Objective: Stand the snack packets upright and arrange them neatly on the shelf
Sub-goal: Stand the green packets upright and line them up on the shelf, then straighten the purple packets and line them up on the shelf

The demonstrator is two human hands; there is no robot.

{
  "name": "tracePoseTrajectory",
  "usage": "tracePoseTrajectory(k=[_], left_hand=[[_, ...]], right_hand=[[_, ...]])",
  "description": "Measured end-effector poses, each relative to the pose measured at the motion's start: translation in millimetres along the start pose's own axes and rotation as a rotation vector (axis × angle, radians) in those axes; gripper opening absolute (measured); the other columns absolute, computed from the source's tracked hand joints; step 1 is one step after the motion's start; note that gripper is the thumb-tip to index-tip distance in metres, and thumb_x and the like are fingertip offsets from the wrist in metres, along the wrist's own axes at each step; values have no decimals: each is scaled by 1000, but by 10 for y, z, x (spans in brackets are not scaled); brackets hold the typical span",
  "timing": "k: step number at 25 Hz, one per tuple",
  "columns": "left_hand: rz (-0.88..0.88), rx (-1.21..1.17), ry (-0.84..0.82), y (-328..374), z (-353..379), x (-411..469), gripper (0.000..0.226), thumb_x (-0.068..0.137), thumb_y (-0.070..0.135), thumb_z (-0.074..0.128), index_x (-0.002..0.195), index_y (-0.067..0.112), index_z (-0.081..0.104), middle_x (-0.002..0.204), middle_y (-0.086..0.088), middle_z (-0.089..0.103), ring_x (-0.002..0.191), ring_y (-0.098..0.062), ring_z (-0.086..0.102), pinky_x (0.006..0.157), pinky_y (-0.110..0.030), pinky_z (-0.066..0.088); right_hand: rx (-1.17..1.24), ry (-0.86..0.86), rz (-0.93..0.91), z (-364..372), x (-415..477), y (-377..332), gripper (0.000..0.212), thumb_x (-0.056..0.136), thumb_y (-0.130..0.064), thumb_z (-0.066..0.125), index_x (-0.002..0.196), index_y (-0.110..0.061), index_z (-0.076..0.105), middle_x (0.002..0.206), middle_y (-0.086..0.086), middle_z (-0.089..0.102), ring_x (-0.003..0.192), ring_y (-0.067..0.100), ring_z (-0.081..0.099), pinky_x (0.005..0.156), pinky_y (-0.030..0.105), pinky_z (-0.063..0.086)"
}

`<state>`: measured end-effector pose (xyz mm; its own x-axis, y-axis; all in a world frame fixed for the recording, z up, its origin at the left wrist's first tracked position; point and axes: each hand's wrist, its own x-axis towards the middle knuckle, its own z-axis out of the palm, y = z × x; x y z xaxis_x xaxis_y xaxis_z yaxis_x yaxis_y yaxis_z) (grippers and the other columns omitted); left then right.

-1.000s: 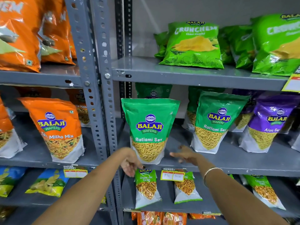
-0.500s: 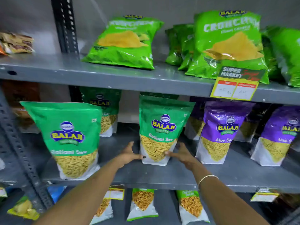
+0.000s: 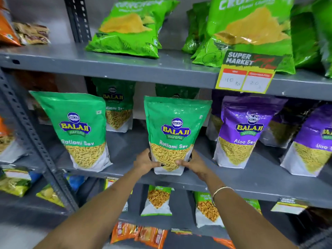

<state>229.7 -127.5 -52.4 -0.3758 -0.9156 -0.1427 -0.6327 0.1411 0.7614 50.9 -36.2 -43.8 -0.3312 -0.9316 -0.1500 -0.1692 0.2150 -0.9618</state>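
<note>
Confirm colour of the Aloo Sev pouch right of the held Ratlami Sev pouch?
Purple top, white base, on the glossy Aloo Sev stand-up pouch; head view.

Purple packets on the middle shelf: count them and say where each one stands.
2 clearly face forward: one purple packet right of the green packet in the hands, another at the right edge. Darker ones stand behind them, partly hidden, so the total may be higher.

Left hand (image 3: 145,161) and right hand (image 3: 194,163) grip the lower corners of an upright green Ratlami Sev packet (image 3: 175,133) on the grey middle shelf (image 3: 251,180), between another green packet (image 3: 79,130) and a purple Aloo Sev packet (image 3: 244,132).
</note>
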Motion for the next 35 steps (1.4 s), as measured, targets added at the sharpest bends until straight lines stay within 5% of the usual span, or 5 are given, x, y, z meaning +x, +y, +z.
tracePoseTrajectory(k=[10, 19, 22, 28, 35], left_hand=[[25, 6, -34, -13, -66, -217, 59, 74, 22, 77, 122, 1, 50, 131, -16, 58, 120, -30, 54, 97, -39, 46], [25, 21, -42, -79, -55, -204, 61, 73, 29, 76, 124, 10, 49, 135, -10, 57, 125, -31, 51, 105, -48, 40], [38, 49, -58, -119, -2, -259, 78, 68, 36, 78, 132, 14, 38, 143, -7, 47, 131, -31, 44, 109, -49, 35], [575, 368, 699, -129, 2, -463, 75, 74, 48, 63, 128, 1, 39, 136, -20, 42, 124, -35, 44, 95, -53, 47], [1050, 611, 648, 931, 1059, -448, 71, 62, 45, 70, 120, 14, 43, 133, -6, 41, 121, -23, 38, 97, -40, 31]], right_hand=[[-38, 51, -1, 71, -189, 49, 75, 73, -8, 77, 138, -9, 40, 140, 10, 52, 121, 20, 51, 93, 24, 42], [-4, 46, -4, 118, -243, 86, 71, 76, -6, 75, 137, -10, 38, 138, 10, 52, 109, 13, 48, 61, -3, 46], [-17, 51, 27, 82, -266, 69, 77, 76, -12, 75, 139, -10, 32, 143, 12, 47, 115, 17, 48, 85, 13, 47], [-205, 455, 162, -603, -343, 289, 67, 75, -24, 77, 123, 2, 39, 130, 16, 50, 119, 29, 50, 92, 34, 42], [-462, 678, 155, -1826, -192, 459, 96, 66, -32, 82, 135, 7, 28, 138, 26, 38, 132, 38, 34, 109, 41, 29]])
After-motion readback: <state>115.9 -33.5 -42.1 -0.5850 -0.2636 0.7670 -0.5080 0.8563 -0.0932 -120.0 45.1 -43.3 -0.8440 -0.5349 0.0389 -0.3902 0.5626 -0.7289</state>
